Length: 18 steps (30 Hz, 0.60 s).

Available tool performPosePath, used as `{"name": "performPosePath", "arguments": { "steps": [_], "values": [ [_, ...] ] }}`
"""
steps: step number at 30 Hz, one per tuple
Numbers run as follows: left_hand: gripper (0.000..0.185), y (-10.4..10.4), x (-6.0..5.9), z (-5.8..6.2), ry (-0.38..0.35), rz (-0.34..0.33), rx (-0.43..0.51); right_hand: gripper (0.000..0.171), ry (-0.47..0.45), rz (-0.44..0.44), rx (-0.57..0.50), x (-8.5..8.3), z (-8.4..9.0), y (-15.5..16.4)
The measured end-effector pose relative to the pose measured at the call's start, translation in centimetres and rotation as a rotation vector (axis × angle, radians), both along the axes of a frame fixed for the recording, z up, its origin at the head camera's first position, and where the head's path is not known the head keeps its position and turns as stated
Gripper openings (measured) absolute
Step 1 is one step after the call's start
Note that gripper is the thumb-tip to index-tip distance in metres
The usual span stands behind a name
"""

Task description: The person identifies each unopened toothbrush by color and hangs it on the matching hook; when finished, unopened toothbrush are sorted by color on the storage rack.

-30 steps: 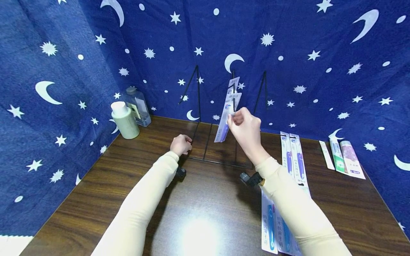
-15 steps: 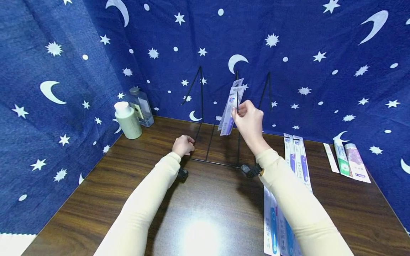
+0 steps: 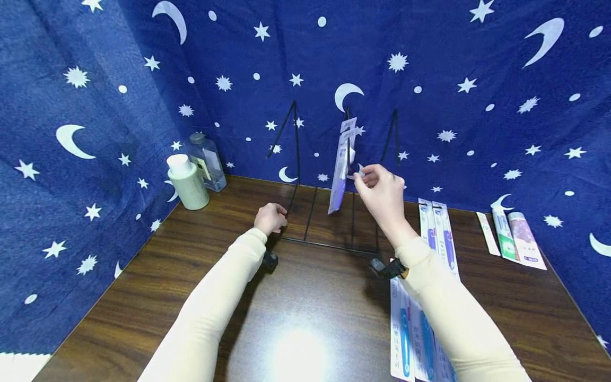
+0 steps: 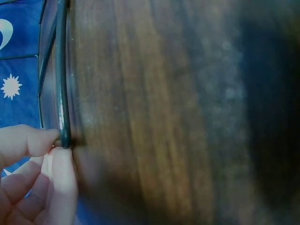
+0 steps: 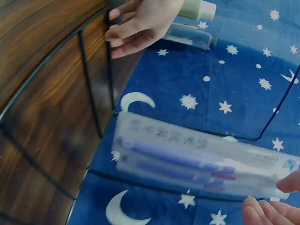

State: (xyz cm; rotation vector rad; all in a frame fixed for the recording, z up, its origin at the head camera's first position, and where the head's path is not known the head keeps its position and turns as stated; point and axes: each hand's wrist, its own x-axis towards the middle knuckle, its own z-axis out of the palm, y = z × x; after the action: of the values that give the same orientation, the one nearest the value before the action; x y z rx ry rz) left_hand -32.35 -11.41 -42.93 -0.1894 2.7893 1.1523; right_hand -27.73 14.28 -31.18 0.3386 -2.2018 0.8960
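A black wire display rack (image 3: pixel 310 212) stands on the table against the curtain, with upright loops and forward-sticking prongs. My left hand (image 3: pixel 270 218) pinches the front left corner of its base wire between thumb and finger, as the left wrist view shows. Packaged toothbrushes (image 3: pixel 341 171) with purple handles hang from the middle prong; the right wrist view shows two handles side by side (image 5: pixel 178 161). My right hand (image 3: pixel 382 196) is just right of these packs, thumb and fingers slightly parted near the prong's tip. Whether a fingertip touches the packaging cannot be told.
More packaged toothbrushes, purple (image 3: pixel 447 239) and blue (image 3: pixel 404 334), lie on the table at the right, partly under my right forearm. Toothpaste tubes (image 3: pixel 525 239) and a slim pack (image 3: pixel 488 233) lie farther right. A pale green bottle (image 3: pixel 188 183) and a clear bottle (image 3: pixel 210 162) stand back left.
The right hand has let go of the front toothbrush pack and drawn back to the right. That pack now hangs with the other on the middle prong. The left hand stays put.
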Motion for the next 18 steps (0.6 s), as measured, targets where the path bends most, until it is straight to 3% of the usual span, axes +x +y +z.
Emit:
{"name": "performPosePath", "arguments": {
  "steps": [8,18],
  "values": [
    [0.031,0.0,-0.1,-0.2,-0.008,-0.002,0.004,0.017,-0.046,-0.071,0.059,0.8,-1.6,3.7],
    [0.033,0.3,0.1,0.3,0.002,-0.004,0.006,0.017,-0.142,-0.18,0.176,0.7,-4.5,11.5]
  ]
}}
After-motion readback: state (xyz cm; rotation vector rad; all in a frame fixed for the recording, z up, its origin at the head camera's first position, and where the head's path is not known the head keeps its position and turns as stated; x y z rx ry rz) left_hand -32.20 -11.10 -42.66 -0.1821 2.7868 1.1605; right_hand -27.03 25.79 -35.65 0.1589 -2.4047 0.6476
